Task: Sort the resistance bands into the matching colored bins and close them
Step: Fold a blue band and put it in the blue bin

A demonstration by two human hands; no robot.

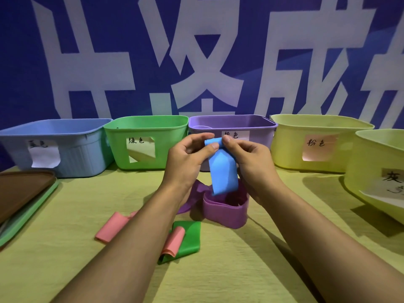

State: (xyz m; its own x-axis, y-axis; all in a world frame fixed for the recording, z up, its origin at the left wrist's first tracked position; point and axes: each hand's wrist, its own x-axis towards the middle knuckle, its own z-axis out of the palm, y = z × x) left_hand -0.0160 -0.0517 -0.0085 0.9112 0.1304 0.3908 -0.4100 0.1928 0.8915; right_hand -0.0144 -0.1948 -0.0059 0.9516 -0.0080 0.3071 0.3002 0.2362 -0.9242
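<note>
Both hands are raised in front of the purple bin (251,125). The left hand (188,158) and right hand (251,158) each pinch the top edge of a blue band (222,171), which hangs down above a purple band (225,213) coiled on the table (262,270). Nearer lie a pink band (111,228) and a green band (190,239). The blue bin (72,154) stands far left, beside the green bin (166,147).

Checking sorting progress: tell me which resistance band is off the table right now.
The blue band, pinched at its top by the left hand and right hand. The purple, green and pink bands lie on the table.
</note>
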